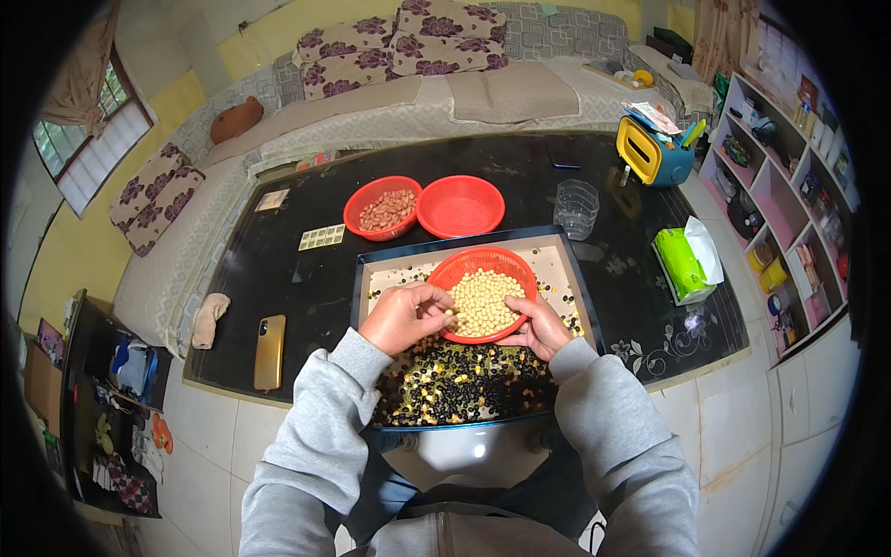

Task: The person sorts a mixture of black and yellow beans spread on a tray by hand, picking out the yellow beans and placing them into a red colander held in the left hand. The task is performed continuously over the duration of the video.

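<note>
A red plastic basket (527, 264) of pale yellow soybeans (485, 299) is over a shallow box (582, 259). My right hand (541, 326) grips the basket's right rim, thumb inside and fingers beneath. At its left side my left hand (411, 317) has thumb and fingertips pinched together around what looks like a soybean. Black beans (473, 390), small green beans and yellow corn kernels lie mixed in the box below. Behind the box stand a red basket of reddish-brown peanuts (387, 210) and, touching it, an empty red basket (461, 207).
On the black table (306, 268) are a gold phone (269, 351), a folded cloth (210, 320), a clear plastic container (576, 209), a green tissue pack (686, 263) and a yellow-and-blue holder (653, 153). A patterned sofa (515, 94) runs behind; shelves (783, 202) stand at right.
</note>
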A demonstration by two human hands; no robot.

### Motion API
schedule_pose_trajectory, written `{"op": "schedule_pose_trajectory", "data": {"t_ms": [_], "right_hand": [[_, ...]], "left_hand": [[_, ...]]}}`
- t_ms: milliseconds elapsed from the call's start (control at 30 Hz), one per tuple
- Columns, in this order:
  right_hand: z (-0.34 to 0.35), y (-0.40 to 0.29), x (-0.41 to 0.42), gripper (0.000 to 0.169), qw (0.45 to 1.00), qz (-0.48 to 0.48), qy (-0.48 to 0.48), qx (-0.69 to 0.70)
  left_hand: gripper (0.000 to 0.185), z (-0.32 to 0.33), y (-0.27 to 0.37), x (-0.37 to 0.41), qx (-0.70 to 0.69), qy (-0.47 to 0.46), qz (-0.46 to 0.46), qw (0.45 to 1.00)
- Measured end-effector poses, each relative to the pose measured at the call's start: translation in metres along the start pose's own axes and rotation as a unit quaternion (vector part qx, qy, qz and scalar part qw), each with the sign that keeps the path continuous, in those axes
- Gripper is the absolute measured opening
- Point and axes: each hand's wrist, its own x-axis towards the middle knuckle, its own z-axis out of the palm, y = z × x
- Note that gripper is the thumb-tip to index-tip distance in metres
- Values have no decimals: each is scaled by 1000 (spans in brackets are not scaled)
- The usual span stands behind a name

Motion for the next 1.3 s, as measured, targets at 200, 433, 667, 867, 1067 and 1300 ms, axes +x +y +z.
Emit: {"op": "schedule_pose_trajectory", "data": {"t_ms": [200,433,667,867,1067,1300], "right_hand": [[2,-1,-2,56,1000,-4,7,-12],[4,-1,-2,56,1000,9,14,-12],[3,-3,-3,56,1000,6,14,-14],[1,-1,-3,56,1000,8,22,-12],[4,-1,-2,55,1000,-4,20,-12],[7,-1,-3,51,999,-7,36,-19]], "left_hand": [[5,-3,-40,-36,75,-87,-21,993],[13,5,-79,-69,167,-176,-35,969],[7,8,-82,-73,184,-185,-23,965],[6,12,-68,-62,142,-121,-32,982],[5,25,-87,-58,142,-104,28,984],[7,23,-87,-57,221,-142,10,965]]}}
